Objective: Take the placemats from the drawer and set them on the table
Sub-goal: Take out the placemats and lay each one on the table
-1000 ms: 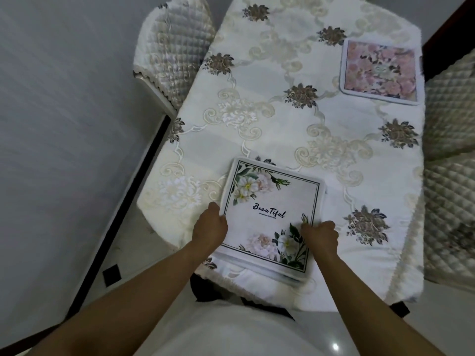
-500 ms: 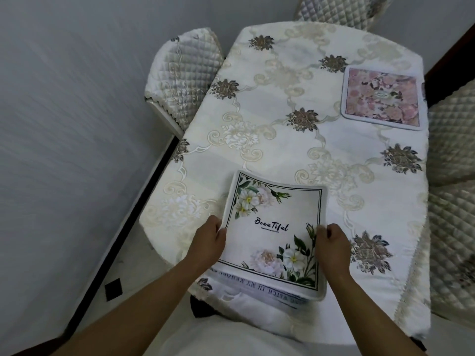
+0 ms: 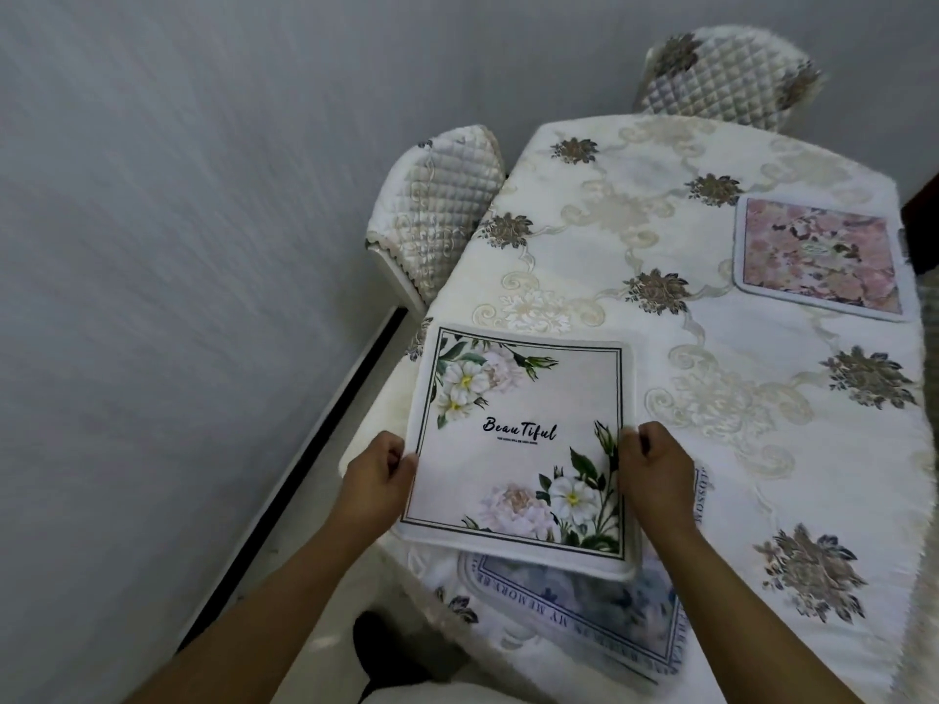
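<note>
Top placemat (image 3: 523,444), the white floral "Beautiful" one, is now lifted off the stack and shifted toward the table's left edge — a second ago it lay flat on the pile at the near edge. Left hand (image 3: 376,480) pinches its left border, right hand (image 3: 655,475) pinches its right border, fingers curled closed on the fabric on both sides. The move has uncovered the blue-grey placemat (image 3: 584,607) underneath, which sits on the table (image 3: 635,236) at the near edge; whether more lie under it, can't tell. Pink floral placemat (image 3: 818,256) is already set at the far right. Judgement: one placed, one in transit, at least one left — likely headed for the spot by the left chair (image 3: 437,215).
</note>
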